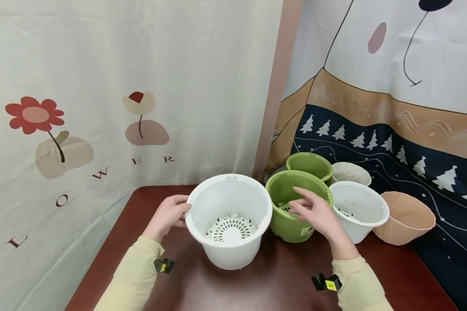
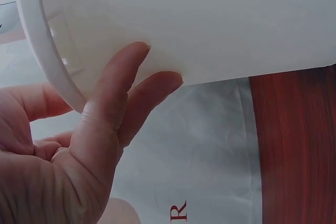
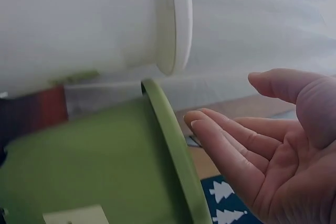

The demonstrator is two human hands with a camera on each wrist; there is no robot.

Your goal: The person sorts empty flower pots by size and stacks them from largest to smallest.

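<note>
A white plastic flower pot [image 1: 233, 255] with a slotted bottom stands at the middle of the table, its open top tilted toward the head camera. My left hand [image 1: 171, 216] pinches its rim at the left side; in the left wrist view, fingers [image 2: 113, 85] lie along the outer wall while the thumb passes behind the rim. Over the mouth of the front green pot [image 1: 286, 231] hovers my right hand [image 1: 315, 211], fingers spread and loosely bent, holding nothing. The right wrist view has this hand [image 3: 273, 156] just beyond the green rim, apart from it.
Behind the front green pot is another green pot [image 1: 309, 164]. To the right stand a smaller white pot [image 1: 359, 233], a cream pot [image 1: 352, 172] and a peach pot [image 1: 404, 216]. Printed curtains [image 1: 202, 86] hang behind the dark red table [image 1: 288, 276].
</note>
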